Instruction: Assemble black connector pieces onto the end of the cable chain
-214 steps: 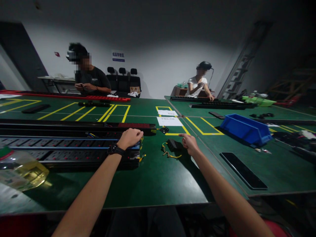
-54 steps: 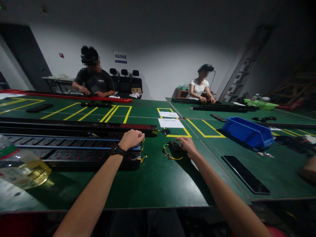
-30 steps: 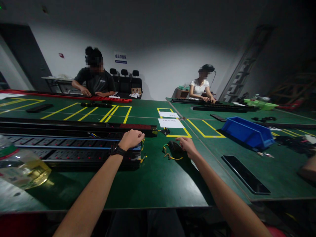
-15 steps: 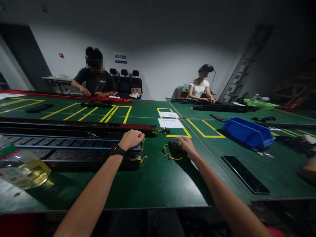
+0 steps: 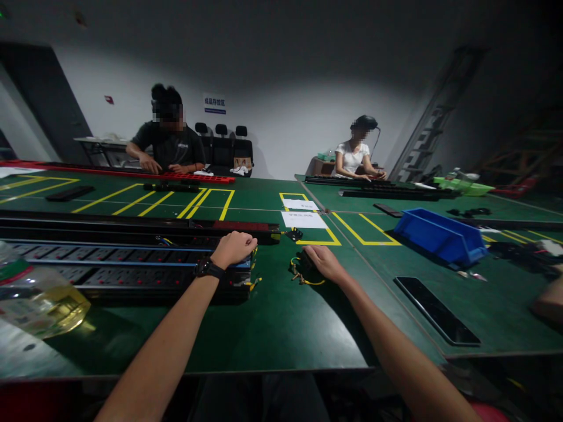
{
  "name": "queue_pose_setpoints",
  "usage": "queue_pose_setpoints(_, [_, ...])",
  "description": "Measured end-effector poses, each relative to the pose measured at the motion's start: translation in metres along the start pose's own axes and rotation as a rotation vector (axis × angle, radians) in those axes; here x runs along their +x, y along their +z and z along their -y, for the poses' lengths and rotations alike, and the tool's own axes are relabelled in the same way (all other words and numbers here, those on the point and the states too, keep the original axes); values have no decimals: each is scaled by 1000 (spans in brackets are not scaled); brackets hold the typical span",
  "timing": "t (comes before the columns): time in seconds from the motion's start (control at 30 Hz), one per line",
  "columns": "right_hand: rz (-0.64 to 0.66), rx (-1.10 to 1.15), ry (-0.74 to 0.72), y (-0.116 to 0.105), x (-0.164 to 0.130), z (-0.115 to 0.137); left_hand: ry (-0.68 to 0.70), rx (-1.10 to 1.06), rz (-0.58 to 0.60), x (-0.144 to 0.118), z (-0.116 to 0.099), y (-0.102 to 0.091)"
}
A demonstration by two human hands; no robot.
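Observation:
My left hand [image 5: 235, 247] is a closed fist with a black wristwatch, resting on the right end of a stack of long black power strips [image 5: 132, 258]. Yellow wire ends [image 5: 254, 282] stick out of that end. My right hand [image 5: 321, 261] lies over a small black part on the green table [image 5: 272, 322], fingers curled down on it. The part is mostly hidden, and its yellow wires [image 5: 303, 280] trail out to the left of the hand.
Long black rails [image 5: 109, 225] lie behind the strips, and a bottle of yellow liquid [image 5: 35, 296] at left. Right of my arm are a flat black plate [image 5: 435, 310] and a blue bin [image 5: 440, 234]. Two people [image 5: 169, 146] [image 5: 356, 158] work at the far side. Another person's arm [image 5: 548, 305] shows at the right edge.
My right hand has slid left and now covers the small black part it was touching from the right. My left fist has not moved.

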State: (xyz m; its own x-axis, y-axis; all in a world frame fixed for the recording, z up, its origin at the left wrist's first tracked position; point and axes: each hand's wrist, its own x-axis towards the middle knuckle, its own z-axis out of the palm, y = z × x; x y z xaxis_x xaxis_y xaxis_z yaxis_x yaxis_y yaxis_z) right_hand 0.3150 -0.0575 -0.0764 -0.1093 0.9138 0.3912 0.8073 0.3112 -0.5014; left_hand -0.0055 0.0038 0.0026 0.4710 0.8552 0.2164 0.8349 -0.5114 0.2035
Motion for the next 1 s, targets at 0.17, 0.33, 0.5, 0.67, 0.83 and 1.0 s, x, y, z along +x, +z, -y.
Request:
queue_pose_setpoints(0.17, [-38,-107,19,10,4,-8,-4,-9,1,0,0,0])
queue_pose_setpoints(0.33, [-95,-129,61,17,8,-13,-4,-3,-2,0,2,2])
queue_pose_setpoints(0.5, [-22,20,77,1,7,-9,-4,-1,-7,1,2,2])
queue_pose_setpoints(0.67, [179,289,83,-23,-2,-11,1,4,0,1,1,2])
queue_pose_setpoints(0.83, [288,224,60,-27,-6,-16,-3,12,2,1,3,3])
queue_pose_setpoints(1.0, [220,142,86,-22,-5,-15,11,18,-10,1,4,4])
